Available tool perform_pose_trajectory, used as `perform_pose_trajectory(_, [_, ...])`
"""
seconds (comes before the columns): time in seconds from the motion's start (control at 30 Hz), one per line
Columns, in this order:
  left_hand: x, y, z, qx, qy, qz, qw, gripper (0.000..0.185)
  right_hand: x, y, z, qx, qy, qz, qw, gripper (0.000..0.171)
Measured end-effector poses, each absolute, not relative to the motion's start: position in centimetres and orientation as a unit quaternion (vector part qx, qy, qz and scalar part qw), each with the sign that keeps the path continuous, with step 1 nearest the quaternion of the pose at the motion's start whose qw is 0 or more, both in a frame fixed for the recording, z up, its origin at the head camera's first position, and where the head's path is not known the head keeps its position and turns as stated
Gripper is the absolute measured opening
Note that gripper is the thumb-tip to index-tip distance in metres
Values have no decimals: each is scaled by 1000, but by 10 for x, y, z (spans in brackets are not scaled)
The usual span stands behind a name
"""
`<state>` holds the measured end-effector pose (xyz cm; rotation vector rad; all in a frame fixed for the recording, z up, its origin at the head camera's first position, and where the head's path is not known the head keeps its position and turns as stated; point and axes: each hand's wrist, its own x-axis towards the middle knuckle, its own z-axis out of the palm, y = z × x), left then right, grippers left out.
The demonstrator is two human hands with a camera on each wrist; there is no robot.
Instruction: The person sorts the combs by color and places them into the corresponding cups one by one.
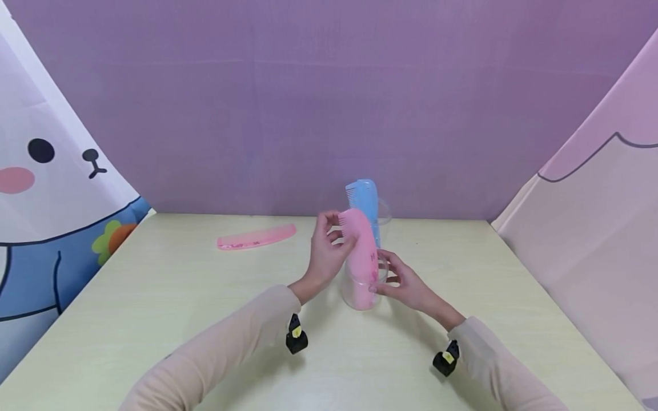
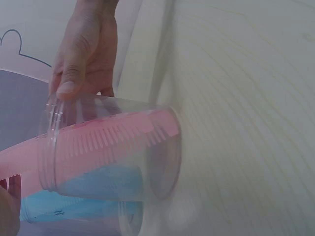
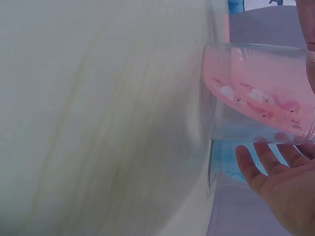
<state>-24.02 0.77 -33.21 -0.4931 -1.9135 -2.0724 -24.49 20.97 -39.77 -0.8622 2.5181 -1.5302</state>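
A pink comb (image 1: 361, 251) stands tilted in a clear plastic cup (image 1: 360, 294) on the pale table (image 1: 154, 297). My left hand (image 1: 336, 231) pinches the comb near its upper, toothed end. My right hand (image 1: 388, 277) holds the cup at its rim; the thumb (image 2: 66, 81) lies on the rim and the fingers (image 3: 268, 172) reach along the other side. In the left wrist view the pink comb (image 2: 108, 132) shows through the cup wall (image 2: 98, 147). Just behind, a blue comb (image 1: 366, 200) stands in a second clear cup (image 1: 382, 212).
Another pink comb (image 1: 256, 237) lies flat on the table at the back left. A purple backdrop closes the far edge, and printed cloth panels stand at both sides. Small black wrist cameras (image 1: 296, 338) sit under both sleeves.
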Motion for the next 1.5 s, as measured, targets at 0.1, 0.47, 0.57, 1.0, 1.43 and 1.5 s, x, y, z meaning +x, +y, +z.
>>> perform_pose_trajectory(0.1, [-239, 8, -335, -168, -666, -714, 135, 44, -245, 209, -397, -274, 822, -498, 41, 70])
perform_pose_trajectory(0.47, [-262, 8, -360, -154, -712, -665, 165, 46, -245, 208, -398, -270, 824, -497, 41, 70])
perform_pose_trajectory(0.57, [-263, 6, -360, -142, -728, -650, 167, 47, -246, 208, -398, -270, 824, -497, 41, 71])
perform_pose_trajectory(1.0, [-265, 2, -360, -132, -749, -629, 159, 57, -245, 207, -398, -270, 826, -494, 41, 71])
perform_pose_trajectory(1.43, [-261, -7, -351, -155, -737, -648, 116, 60, -246, 207, -398, -266, 826, -495, 41, 72])
perform_pose_trajectory(1.5, [-255, -10, -345, -162, -739, -645, 109, 58, -246, 207, -398, -268, 827, -494, 39, 72])
